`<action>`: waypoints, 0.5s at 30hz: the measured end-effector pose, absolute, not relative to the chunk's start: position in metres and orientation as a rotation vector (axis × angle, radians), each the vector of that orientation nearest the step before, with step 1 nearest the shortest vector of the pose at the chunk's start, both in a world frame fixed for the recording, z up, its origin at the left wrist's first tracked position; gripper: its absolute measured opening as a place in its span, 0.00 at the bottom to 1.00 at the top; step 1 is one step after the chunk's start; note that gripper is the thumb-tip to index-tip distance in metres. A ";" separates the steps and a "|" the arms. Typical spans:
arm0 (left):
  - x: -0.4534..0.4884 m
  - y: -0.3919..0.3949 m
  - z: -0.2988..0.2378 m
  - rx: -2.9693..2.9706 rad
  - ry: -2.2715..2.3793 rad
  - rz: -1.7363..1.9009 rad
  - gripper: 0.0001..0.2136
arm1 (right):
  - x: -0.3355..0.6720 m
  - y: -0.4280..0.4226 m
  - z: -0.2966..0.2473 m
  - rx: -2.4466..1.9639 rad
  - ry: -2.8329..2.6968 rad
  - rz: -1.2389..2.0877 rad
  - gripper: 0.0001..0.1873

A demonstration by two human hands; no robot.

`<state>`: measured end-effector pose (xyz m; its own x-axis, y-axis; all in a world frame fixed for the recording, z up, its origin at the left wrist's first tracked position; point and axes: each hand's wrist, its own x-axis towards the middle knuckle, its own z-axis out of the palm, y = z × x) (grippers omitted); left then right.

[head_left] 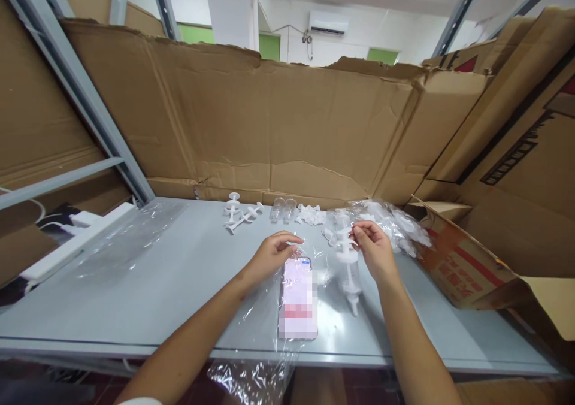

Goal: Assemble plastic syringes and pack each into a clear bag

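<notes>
My left hand [274, 254] has its thumb and fingers closed on a thin clear plastic bag [251, 315], which trails down past the table's front edge. My right hand [375, 248] pinches at the white flange of a large clear plastic syringe [349, 276], whose nozzle points toward me. Between the hands, and just below the left, a phone [298, 300] lies with its screen lit. Behind the hands are small white plastic caps [311, 214], two clear barrels [284, 209] and white plungers [242, 214].
A pile of bagged clear parts [395, 225] lies at the back right, beside an open cardboard box [471, 267]. Cardboard sheets [287, 117] wall off the back of the grey tabletop [188, 285]. Clear film [130, 243] and a white power strip [76, 243] are at the left.
</notes>
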<state>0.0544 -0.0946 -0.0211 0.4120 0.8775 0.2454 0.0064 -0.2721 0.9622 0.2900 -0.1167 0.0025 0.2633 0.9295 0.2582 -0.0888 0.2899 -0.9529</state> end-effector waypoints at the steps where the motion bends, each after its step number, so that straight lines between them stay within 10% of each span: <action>1: 0.056 -0.094 -0.024 1.643 0.822 1.061 0.10 | 0.287 -0.114 -0.002 -1.044 -1.035 0.814 0.10; 15: 0.056 -0.088 -0.034 1.775 1.047 1.070 0.11 | 0.277 -0.128 -0.011 -1.610 -1.628 0.554 0.31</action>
